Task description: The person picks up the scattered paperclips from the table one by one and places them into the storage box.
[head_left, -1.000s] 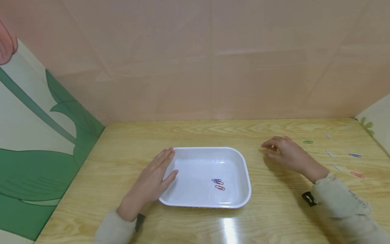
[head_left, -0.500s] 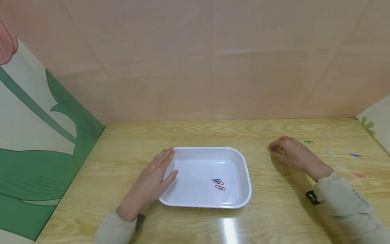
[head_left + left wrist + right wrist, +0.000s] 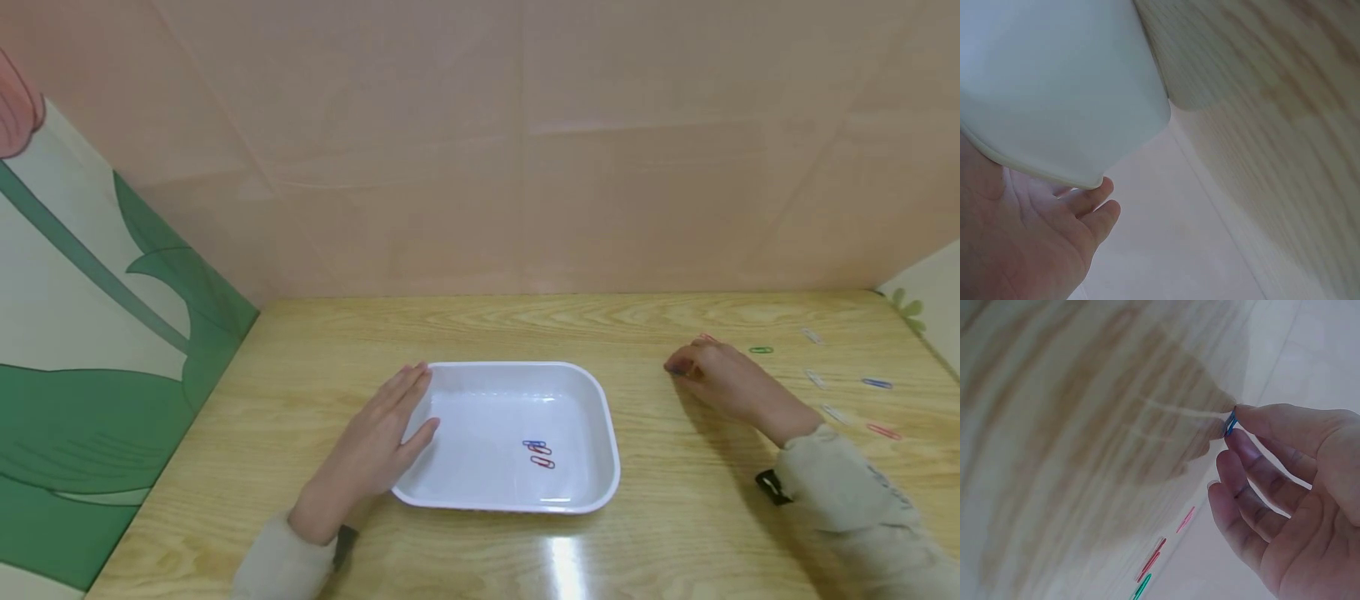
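Note:
My right hand (image 3: 723,379) is to the right of the tray, close over the wooden table. Its thumb and index fingertip pinch a blue paper clip (image 3: 1230,422), which shows clearly in the right wrist view; the other fingers are bent and hold nothing. The left hand (image 3: 371,442) rests on the left rim of a white tray (image 3: 465,450), fingers fairly straight and thumb reaching over the inside. On the tray's floor, right of its middle, lie a blue paper clip (image 3: 534,443) and two red paper clips (image 3: 542,462), bunched together.
Loose paper clips lie on the table at the right: a green clip (image 3: 761,350), a blue clip (image 3: 877,383), a pinkish-red clip (image 3: 884,432) and several white ones (image 3: 815,379). Another red clip (image 3: 708,337) is just behind my right hand. A beige wall (image 3: 525,208) borders the table's back.
My right hand has shifted slightly right and down to the table, and its thumb and index finger have come together on the blue paper clip. The left hand and tray stay put.

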A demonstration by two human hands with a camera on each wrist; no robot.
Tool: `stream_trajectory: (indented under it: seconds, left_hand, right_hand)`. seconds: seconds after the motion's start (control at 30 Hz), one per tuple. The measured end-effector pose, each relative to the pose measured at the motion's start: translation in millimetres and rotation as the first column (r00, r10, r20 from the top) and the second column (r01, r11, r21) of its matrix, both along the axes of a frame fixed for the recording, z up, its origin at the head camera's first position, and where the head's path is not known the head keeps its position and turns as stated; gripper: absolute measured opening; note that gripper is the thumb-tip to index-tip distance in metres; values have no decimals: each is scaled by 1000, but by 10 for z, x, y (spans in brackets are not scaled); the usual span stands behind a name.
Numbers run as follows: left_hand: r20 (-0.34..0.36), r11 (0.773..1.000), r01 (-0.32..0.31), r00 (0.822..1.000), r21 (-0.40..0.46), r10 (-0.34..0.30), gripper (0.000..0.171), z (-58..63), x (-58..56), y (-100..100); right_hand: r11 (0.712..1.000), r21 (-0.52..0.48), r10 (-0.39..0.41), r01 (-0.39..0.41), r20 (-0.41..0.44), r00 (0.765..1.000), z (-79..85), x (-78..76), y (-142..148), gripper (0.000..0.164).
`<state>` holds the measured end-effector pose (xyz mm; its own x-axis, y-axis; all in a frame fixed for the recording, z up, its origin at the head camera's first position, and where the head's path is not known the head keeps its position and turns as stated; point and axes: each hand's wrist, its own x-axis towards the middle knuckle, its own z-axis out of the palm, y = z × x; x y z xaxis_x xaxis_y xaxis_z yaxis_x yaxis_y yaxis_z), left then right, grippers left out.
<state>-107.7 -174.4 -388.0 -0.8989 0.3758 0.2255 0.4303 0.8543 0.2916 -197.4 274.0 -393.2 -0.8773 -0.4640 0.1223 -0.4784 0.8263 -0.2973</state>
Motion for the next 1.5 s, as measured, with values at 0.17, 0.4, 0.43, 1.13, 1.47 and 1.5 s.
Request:
stream_trajectory:
  seconds: [0.17, 0.4, 0.43, 1.13, 1.47, 1.5]
  left_hand:
    - [-1, 1000, -2, 1000, 0, 2, 64, -2, 3, 0]
    - [9, 1000, -4, 1000, 1, 4, 64, 4, 5, 7]
    - [10, 1000, -4, 1000, 2, 4, 64, 5, 5, 8]
    - [29, 1000, -10, 1000, 11, 10, 64, 20, -1, 15]
    - [38, 1000, -11, 999, 1, 11, 63, 10, -19, 20]
    - [40, 1000, -12, 999, -1, 12, 63, 10, -19, 22]
  right_hand:
    - [999, -32, -4, 5, 26, 1000, 11, -5, -3, 9]
    - [999, -24, -46, 48, 85, 995, 6, -22, 21, 8]
    - [998, -22, -53, 55, 90, 995, 5, -22, 26, 8]
    - [998, -56, -31, 43, 195, 980, 4, -24, 23, 7]
    - [999, -52, 22, -14, 162, 986, 20, -32, 12, 13]
    - [999, -48, 29, -21, 155, 988, 18, -29, 11, 12]
